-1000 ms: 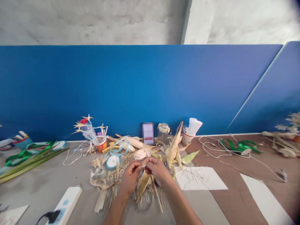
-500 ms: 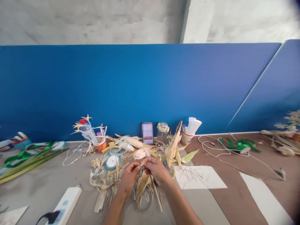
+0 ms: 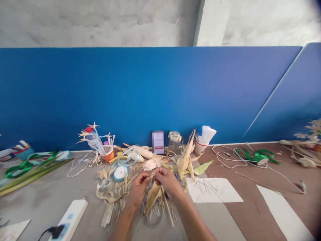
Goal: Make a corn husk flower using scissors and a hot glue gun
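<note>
My left hand [image 3: 138, 187] and my right hand [image 3: 167, 182] meet above the middle of the pile, fingertips pinched together. Between them is a small pale piece of corn husk [image 3: 151, 175], mostly covered by the fingers. Below the hands lie a broad dry husk leaf [image 3: 152, 197] and a coil of clear line [image 3: 152, 221]. Left of them, husk strips [image 3: 110, 199] are scattered around a spool of light blue ribbon [image 3: 120, 173]. A bundle of dry husks [image 3: 185, 160] stands just beyond my right hand.
A phone [image 3: 158, 142] leans on the blue partition [image 3: 140, 93], beside a lidded jar [image 3: 174, 142]. Paper with thin wires [image 3: 225, 192] lies to the right. A power strip [image 3: 74, 216] is front left. Husk flowers [image 3: 94, 132] rise by an orange cup [image 3: 108, 155].
The fingertips have shifted very slightly around the husk piece, and less of it shows now. Both hands otherwise keep their place.
</note>
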Demonstrator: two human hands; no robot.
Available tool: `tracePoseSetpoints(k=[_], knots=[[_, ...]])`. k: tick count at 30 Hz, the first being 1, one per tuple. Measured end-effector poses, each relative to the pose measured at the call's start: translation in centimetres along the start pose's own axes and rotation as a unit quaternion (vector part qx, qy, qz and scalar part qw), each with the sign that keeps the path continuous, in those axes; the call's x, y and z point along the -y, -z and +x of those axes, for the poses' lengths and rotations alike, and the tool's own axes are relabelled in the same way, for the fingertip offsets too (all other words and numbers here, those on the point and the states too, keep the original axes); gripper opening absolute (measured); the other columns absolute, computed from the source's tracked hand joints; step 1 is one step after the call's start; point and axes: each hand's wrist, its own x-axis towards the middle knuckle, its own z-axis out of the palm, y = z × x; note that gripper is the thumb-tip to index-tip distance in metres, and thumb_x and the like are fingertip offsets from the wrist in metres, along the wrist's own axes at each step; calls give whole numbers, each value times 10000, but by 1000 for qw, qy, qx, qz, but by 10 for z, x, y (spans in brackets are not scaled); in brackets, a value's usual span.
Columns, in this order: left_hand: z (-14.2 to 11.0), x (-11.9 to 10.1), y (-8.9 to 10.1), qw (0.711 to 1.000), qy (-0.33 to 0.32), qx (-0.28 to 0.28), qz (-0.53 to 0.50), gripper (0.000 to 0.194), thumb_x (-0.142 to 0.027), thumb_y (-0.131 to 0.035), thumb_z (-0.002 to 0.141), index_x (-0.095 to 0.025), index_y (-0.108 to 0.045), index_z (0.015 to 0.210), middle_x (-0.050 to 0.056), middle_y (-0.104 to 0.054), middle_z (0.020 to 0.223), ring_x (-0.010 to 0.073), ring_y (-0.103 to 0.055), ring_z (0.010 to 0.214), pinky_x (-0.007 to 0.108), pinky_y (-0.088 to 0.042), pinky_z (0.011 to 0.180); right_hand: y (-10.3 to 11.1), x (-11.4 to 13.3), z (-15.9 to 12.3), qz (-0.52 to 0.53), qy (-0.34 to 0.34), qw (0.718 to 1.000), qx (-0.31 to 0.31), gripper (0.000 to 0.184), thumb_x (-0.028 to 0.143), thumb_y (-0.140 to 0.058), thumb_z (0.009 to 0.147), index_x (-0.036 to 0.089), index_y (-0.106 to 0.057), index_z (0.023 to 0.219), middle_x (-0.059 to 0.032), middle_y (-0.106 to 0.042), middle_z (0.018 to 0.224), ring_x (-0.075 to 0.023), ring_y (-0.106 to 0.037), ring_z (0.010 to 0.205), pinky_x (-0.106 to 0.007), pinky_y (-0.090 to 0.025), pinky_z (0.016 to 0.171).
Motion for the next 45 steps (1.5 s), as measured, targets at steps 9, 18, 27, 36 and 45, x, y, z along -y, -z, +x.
tracePoseSetpoints(k=[9,18,27,36,45], knots=[[1,1,0,1000,-10,14,17,186,-345,-632,717,-159,-629,721,23,-547,739,158,-485,724,264,-381,690,4,-7,2,-63,26,998,-9,89,175,-489,604,167,-568,563,47,-461,461,-77,-360,447,-221,-237,459],[-5,-5,-7,985,75,72,-138,247,-389,-655,697,-159,-567,714,1,-518,678,121,-450,642,251,-371,625,-1,4,-1,84,-108,990,26,62,207,-542,523,159,-518,553,51,-485,437,-43,-342,383,-193,-203,419],[-6,-11,-10,974,99,75,-190,257,-370,-704,652,-162,-560,696,1,-551,675,126,-501,647,268,-403,644,-3,7,-4,82,-97,992,22,43,177,-514,499,158,-488,528,64,-454,400,-31,-308,359,-195,-154,415],[-7,-16,-8,957,107,96,-254,240,-326,-724,645,-158,-557,683,17,-578,690,141,-540,681,284,-422,665,-3,7,-4,141,-133,979,55,58,150,-528,486,141,-528,542,48,-496,416,-32,-357,366,-177,-209,420],[-6,-6,-3,951,91,115,-271,177,-284,-700,690,-152,-583,702,15,-586,712,132,-540,684,277,-409,674,-1,0,-2,163,-137,974,75,61,148,-571,503,141,-535,552,57,-485,413,-34,-357,351,-188,-233,420]])
